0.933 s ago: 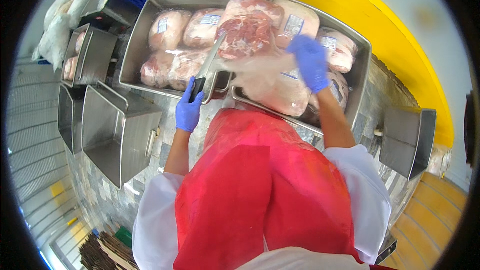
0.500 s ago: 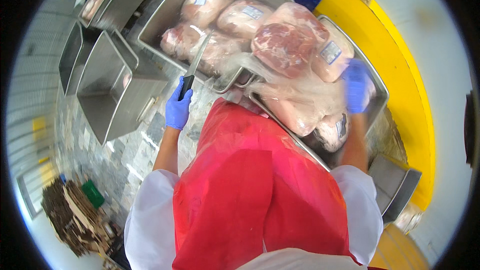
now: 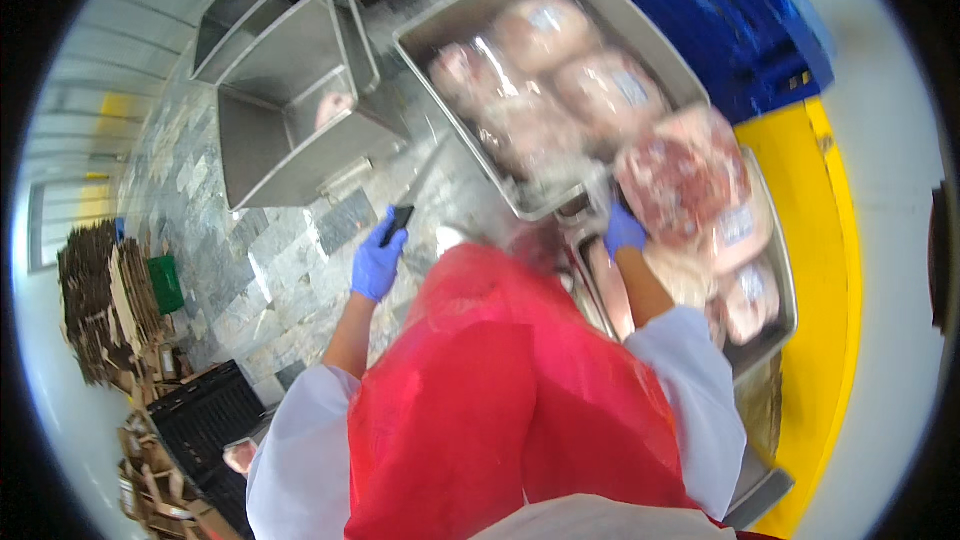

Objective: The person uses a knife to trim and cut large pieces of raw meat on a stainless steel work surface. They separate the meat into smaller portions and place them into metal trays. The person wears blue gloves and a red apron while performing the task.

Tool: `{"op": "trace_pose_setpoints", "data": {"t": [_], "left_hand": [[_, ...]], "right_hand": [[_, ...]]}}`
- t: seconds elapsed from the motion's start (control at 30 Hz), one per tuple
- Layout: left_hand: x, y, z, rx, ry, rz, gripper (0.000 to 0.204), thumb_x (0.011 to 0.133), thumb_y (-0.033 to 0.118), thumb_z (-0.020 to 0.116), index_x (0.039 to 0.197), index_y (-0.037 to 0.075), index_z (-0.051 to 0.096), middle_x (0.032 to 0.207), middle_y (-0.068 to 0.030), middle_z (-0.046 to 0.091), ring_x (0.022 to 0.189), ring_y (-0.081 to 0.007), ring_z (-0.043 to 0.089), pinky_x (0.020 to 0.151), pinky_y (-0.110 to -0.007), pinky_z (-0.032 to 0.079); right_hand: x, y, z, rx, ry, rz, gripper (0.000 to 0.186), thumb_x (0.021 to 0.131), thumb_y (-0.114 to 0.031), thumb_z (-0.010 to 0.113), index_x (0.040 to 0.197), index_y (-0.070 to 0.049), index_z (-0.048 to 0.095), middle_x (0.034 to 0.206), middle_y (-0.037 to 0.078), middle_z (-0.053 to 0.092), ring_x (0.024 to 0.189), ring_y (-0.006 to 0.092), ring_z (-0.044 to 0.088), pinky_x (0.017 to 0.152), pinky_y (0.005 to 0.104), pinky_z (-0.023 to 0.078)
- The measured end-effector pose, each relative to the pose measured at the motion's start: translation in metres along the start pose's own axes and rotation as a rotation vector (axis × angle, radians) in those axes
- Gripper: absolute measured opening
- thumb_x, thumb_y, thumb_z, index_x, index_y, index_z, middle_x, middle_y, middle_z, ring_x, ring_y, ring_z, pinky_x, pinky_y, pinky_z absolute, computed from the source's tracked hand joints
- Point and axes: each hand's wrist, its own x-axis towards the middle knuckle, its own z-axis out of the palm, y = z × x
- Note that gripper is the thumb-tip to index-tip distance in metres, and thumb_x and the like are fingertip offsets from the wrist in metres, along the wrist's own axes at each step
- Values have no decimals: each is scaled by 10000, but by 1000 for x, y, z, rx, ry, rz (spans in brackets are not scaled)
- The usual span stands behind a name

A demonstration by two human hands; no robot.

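Note:
My left hand point(image 3: 372, 268), in a blue glove, is closed round the black handle of a knife point(image 3: 401, 221). Its blade, smeared by motion, points up and away over the tiled floor. My right hand point(image 3: 625, 232), also gloved in blue, is at the near rim of the right-hand metal tub point(image 3: 791, 300). Its fingers are bent and partly hidden, closed on a clear plastic bag point(image 3: 592, 180) that trails toward the left-hand tub. Beside that hand, an unwrapped red piece of meat point(image 3: 672, 188) rests on wrapped pieces, one with a label point(image 3: 738, 225).
The left-hand metal tub point(image 3: 612, 2) holds several plastic-wrapped meat pieces point(image 3: 612, 90). Farther left stands another metal tub point(image 3: 262, 145) with a small piece of meat inside. A blue bin point(image 3: 700, 20) and a yellow barrier point(image 3: 825, 240) border the right. Stacked cardboard point(image 3: 95, 300) and a black crate point(image 3: 215, 420) lie left.
My view has turned to the right, so the tubs appear shifted. My right hand has come from the tub's far right side to its near left rim. The knife stays in my left hand.

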Motion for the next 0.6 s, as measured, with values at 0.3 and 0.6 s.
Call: {"op": "trace_pose_setpoints", "data": {"t": [0.3, 0.6], "left_hand": [[72, -63, -76, -121, 115, -36, 552, 944, 297, 631, 1438, 102, 480, 912, -158, 707, 745, -167, 642, 746, -323, 516], [173, -75, -149, -120, 85, 41, 530, 950, 251, 645, 1433, 98, 492, 801, -44, 654, 652, -93, 536, 627, -276, 485]], "right_hand": [[55, -43, -119, 672, 20, 457, 354, 784, -9, 525, 1120, 22, 631, 1063, 192, 674, 1031, 351, 637, 946, 397, 481], [247, -152, -278, 776, 510, 212, 413, 667, -4, 483, 1047, 47, 639, 994, 79, 652, 971, 174, 593, 910, 303, 467]]}}
